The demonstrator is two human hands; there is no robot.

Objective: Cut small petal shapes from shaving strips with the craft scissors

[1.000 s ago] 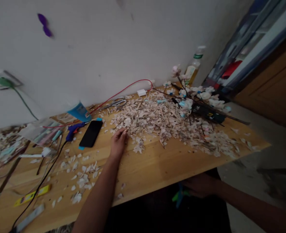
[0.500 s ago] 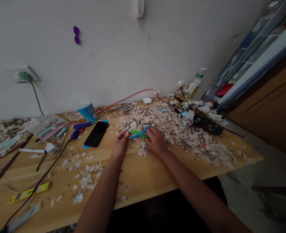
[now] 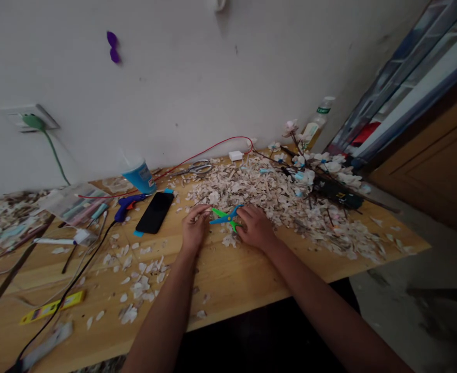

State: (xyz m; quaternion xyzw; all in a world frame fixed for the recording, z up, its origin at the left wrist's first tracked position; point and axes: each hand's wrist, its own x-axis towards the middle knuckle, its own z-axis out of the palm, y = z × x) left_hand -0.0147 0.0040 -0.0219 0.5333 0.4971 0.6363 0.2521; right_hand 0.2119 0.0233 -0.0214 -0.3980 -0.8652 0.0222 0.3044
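Our right hand (image 3: 256,228) grips blue-and-green scissors (image 3: 228,217), 2 blades parted, at center frame; whether our curled left hand (image 3: 194,228) pinches anything, we cannot tell. Beyond, a ragged, papery petal heap (image 3: 247,187) remains loose; white-flowered branches (image 3: 334,167), apparently already assembled, lie at right.

The spread scissors (image 3: 228,218) occupy the gap between the left hand (image 3: 194,228) and the right hand (image 3: 256,228). Nearer to the front edge, the surface (image 3: 239,280) offers a free way between both forearms (image 3: 177,290). Behind the hands, a wide heap of pale scraps (image 3: 251,189) stands across any low path to the wall (image 3: 197,77). On the right, flowering branches (image 3: 333,167) rise over this heap (a bottle (image 3: 311,129) is behind them), with free room above. On the left, the phone (image 3: 155,212), the glue gun (image 3: 124,207) and the cup (image 3: 139,177) leave only narrow passages.
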